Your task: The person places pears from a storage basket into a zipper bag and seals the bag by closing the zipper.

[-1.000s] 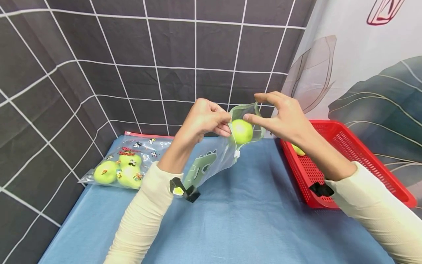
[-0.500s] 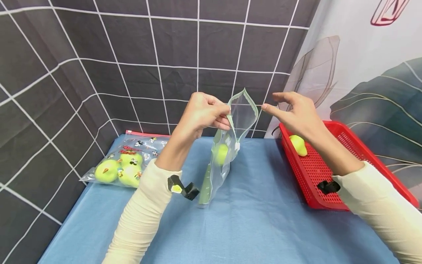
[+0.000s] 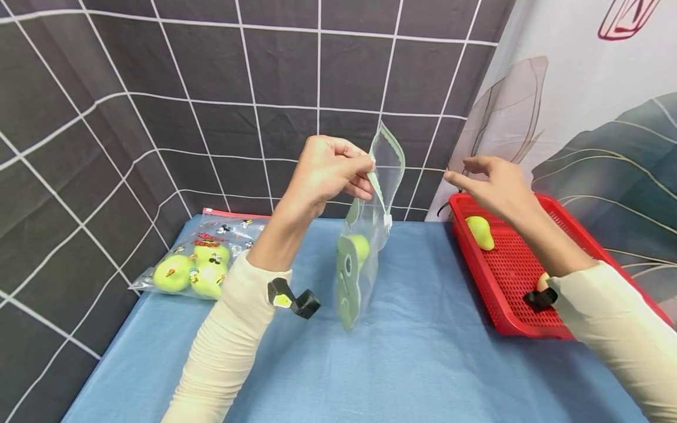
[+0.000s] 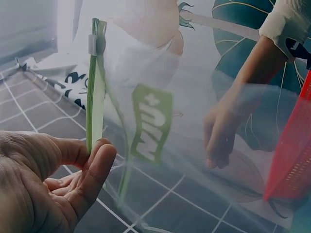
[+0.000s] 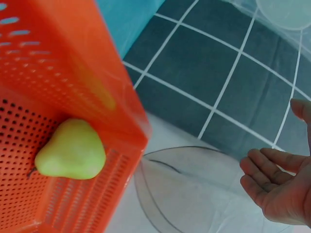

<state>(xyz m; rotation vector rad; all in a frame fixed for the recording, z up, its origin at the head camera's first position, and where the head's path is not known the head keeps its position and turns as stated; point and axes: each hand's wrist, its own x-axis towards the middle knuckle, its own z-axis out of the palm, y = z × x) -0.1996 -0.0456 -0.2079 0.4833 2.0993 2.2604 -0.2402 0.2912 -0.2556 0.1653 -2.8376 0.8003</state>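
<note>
My left hand (image 3: 335, 167) pinches the green-edged mouth of a clear zip bag (image 3: 347, 285), which hangs upright above the table with its top gaping. Inside it sits a round yellow-green fruit (image 3: 361, 245), partly behind the green print. The left wrist view shows thumb and fingertips on the green zip strip (image 4: 95, 111); a slider is near its end. My right hand (image 3: 499, 182) is apart from the bag, holding nothing, its fingers loosely extended, above the far end of a red basket (image 3: 478, 288). A green pear (image 3: 480, 232) lies in that basket.
On the left of the blue-covered table (image 3: 412, 364) lies a printed clear bag (image 3: 248, 226) with a red zip, holding several yellow-green fruits (image 3: 173, 273). Another pale item (image 3: 543, 281) in the basket is mostly hidden by the right wrist camera. A dark tiled-pattern cloth stands behind.
The fruit has dropped from the bag's mouth down into the bag, which now hangs straighter. My right hand has withdrawn to the right, toward the basket. The left hand has risen slightly.
</note>
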